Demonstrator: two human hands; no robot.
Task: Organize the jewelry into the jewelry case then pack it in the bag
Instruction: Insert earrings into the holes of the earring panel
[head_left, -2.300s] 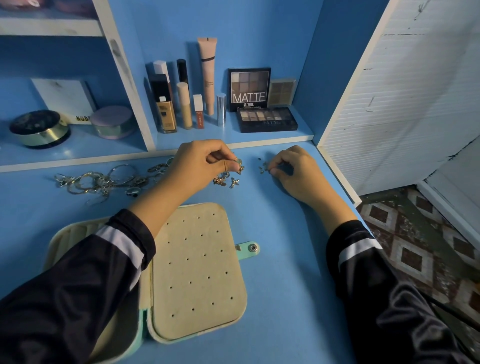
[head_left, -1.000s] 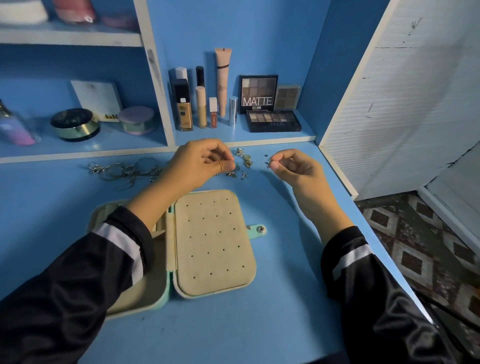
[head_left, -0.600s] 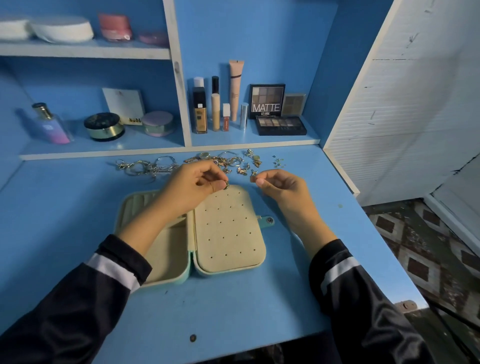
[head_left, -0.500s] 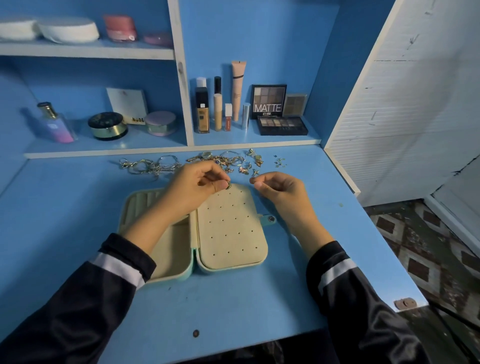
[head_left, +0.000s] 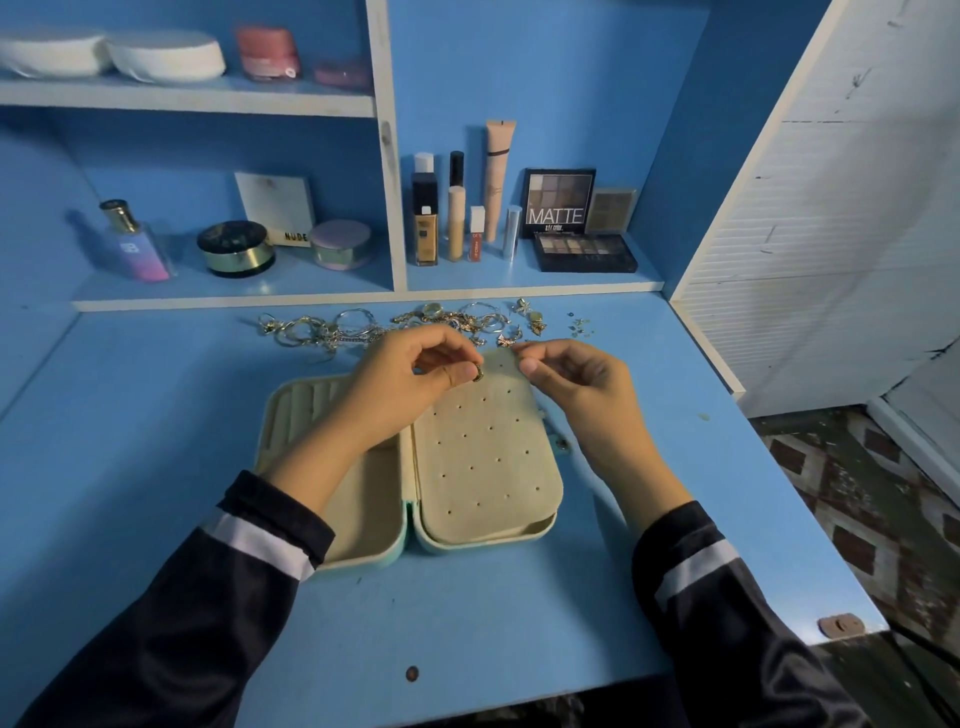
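Hands work apart, a narrow gap between them, both over the far end of the jewelry case. We note the left hand with fingers curled, its thumb and forefinger pinching a small gold piece just above the far left corner of the perforated panel. The right hand is also curled, thumb tip and forefinger tip brought together. We cannot tell whether anything sits between them; it would be too small to resolve.

The case lies open and flat on the blue desk, its two halves side by side, with a mint-green shell and cream lining. The left half shows ribbed ring slots at its far end and an open compartment nearer us; the left forearm crosses it. The right half is covered by the perforated panel, which carries rows of small holes. A snap tab sticks out at the right edge, beside the right wrist.

The loose jewelry lies in a line along the back of the desk, just beyond both hands: rings, hoops and chains to the left, small studs scattered to the right.

On the shelf behind we record a perfume bottle, a round compact, upright makeup tubes and an eyeshadow palette.
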